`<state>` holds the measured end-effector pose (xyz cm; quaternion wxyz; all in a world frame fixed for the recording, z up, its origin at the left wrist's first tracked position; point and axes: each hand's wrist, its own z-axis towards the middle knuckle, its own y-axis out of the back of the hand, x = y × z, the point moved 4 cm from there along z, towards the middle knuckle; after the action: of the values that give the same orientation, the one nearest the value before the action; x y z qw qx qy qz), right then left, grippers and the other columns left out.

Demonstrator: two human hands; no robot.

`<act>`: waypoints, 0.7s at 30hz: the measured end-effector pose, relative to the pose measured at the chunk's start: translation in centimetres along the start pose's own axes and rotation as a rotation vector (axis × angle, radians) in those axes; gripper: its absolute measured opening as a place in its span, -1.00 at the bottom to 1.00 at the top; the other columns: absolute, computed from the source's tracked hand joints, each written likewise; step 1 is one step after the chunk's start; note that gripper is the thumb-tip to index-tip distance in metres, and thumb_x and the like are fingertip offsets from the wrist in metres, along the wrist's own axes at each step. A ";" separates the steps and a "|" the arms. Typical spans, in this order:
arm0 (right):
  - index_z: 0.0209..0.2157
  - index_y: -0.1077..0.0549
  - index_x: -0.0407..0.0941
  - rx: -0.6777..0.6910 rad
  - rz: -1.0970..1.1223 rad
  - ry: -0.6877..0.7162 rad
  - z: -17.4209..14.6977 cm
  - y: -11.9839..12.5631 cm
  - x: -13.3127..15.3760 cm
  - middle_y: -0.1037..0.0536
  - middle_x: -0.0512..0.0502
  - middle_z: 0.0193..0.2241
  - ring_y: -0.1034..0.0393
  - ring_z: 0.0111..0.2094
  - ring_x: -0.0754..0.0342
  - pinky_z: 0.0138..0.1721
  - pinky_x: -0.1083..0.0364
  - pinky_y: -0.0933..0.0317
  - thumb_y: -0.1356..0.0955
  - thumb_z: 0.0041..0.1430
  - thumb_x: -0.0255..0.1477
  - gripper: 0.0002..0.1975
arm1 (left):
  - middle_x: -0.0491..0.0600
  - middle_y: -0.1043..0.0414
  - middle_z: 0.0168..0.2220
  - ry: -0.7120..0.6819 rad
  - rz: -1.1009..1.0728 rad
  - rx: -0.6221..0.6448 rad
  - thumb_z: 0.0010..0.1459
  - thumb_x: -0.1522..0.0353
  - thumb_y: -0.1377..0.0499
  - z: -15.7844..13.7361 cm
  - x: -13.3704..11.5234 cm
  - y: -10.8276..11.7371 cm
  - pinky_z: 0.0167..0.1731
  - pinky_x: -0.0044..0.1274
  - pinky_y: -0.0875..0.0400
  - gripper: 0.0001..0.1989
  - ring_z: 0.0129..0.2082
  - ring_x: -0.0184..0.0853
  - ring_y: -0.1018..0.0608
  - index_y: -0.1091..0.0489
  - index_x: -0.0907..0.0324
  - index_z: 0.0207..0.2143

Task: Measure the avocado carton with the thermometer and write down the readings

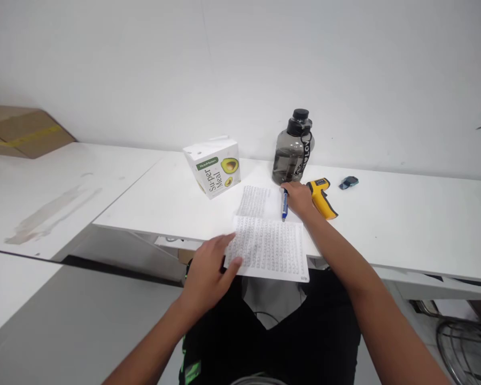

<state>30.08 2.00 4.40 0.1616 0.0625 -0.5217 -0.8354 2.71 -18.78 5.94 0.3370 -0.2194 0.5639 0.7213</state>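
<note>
A sheet of paper (270, 246) covered in dense rows of print hangs over the table's near edge. My left hand (210, 272) rests at its left side, thumb and index finger spread over the margin. Beyond it lies a second printed sheet (254, 200), partly overlapped by the nearer one. My right hand (299, 198) is closed at the far end of a blue pen (284, 207), whose other end points toward me. Some of its fingertips are hidden. Just right of that hand is a yellow and black infrared thermometer (324, 200).
A grey bottle with a black lid (291, 152) stands behind my right hand. Left of it is a white carton with avocado pictures (214, 168). A small teal and black device (348, 182) lies farther right. A cardboard box (28, 131) sits far left on the white table (417, 219), against the wall.
</note>
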 end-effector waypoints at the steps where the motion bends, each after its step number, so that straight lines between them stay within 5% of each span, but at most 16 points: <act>1: -0.06 -0.61 -0.13 0.003 0.006 -0.023 0.0 0.1 -0.2 -0.68 -0.26 -0.15 -0.47 -0.16 -0.12 -0.24 0.01 -0.12 -0.27 0.21 -0.65 -0.63 | 0.16 -0.46 0.20 -0.096 0.136 0.056 0.26 0.00 -0.14 1.3 -0.7 -0.9 0.25 -0.10 -0.27 -0.45 0.23 0.06 -0.44 -0.42 0.02 0.21; 3: -0.07 -0.61 -0.14 0.029 0.012 -0.054 -0.1 0.3 -0.5 -0.68 -0.27 -0.15 -0.49 -0.15 -0.14 -0.20 -0.01 -0.14 -0.29 0.20 -0.64 -0.65 | 0.23 -0.35 0.31 -0.202 0.338 0.132 0.33 0.01 -0.05 3.6 -1.6 -3.2 0.27 -0.05 -0.22 -0.39 0.31 0.10 -0.36 -0.35 0.09 0.30; 8: -0.01 -0.59 -0.15 0.062 0.069 -0.002 -1.8 1.7 -0.6 -0.69 -0.27 -0.09 -0.51 -0.04 -0.17 -0.06 -0.05 -0.23 -0.30 0.18 -0.65 -0.61 | 0.32 -0.40 0.23 -0.195 0.617 0.220 0.38 0.00 0.02 7.0 -1.6 -6.9 0.19 0.10 -0.21 -0.35 0.23 0.20 -0.40 -0.30 0.13 0.36; 15: 0.04 -0.58 -0.09 0.116 0.232 0.057 -5.6 2.5 -0.2 -0.70 -0.18 -0.05 -0.58 -0.04 -0.13 -0.03 -0.03 -0.35 -0.34 0.34 -0.43 -0.71 | 0.26 -0.35 0.25 -0.257 0.624 0.333 0.41 0.01 0.07 9.1 -0.9 -6.4 0.26 0.01 -0.15 -0.42 0.27 0.07 -0.38 -0.36 0.03 0.32; 21: 0.05 -0.56 -0.07 0.132 0.205 0.065 -4.8 2.2 0.4 -0.67 -0.15 0.03 -0.58 0.02 -0.10 0.03 -0.03 -0.33 -0.30 0.35 -0.51 -0.69 | 0.23 -0.43 0.07 -0.238 0.648 0.325 0.38 -0.02 0.02 8.2 -1.8 -6.4 -0.02 -0.15 -0.38 -0.40 0.07 0.08 -0.45 -0.38 0.02 0.31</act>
<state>31.48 -3.13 4.24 0.2586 0.0466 -0.5738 -0.7757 9.11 -10.42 5.13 0.1850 0.1122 0.6679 0.7121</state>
